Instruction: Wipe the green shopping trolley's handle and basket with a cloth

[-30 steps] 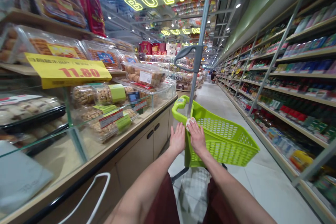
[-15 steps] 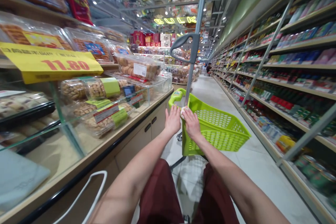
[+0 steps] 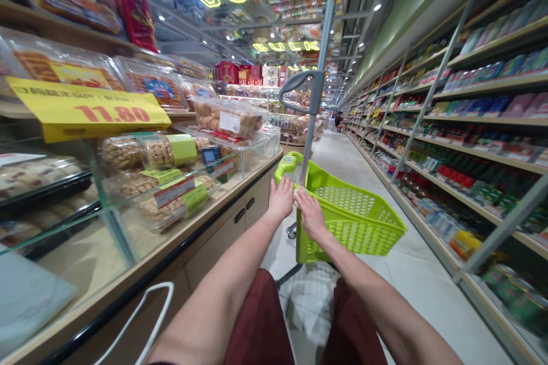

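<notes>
A lime-green shopping cart basket (image 3: 359,205) with perforated sides stands in front of my knees, its grey pole (image 3: 327,17) rising out of it. My left hand (image 3: 282,198) is by the near end of the cart's green handle (image 3: 287,164), fingers stretched forward and nothing visible in them. Right beside it, my right hand (image 3: 310,211) lies at the basket's near corner with its fingers bent together. A bit of a small white wad (image 3: 296,195), possibly tissue, shows at the right fingertips; the rest is hidden under them.
On the left, a glass-edged counter holds packaged biscuits (image 3: 171,199) and a yellow price sign (image 3: 92,111). Stocked shelves (image 3: 483,142) line the right side. A tiled aisle (image 3: 331,145) runs ahead, with a person (image 3: 338,121) far off. A white looped bar (image 3: 165,296) is at lower left.
The view has tilted slightly, so the scene sits a little lower. My right hand has shifted slightly downward at the basket corner, and less of the white wad shows. The left hand has hardly moved.
</notes>
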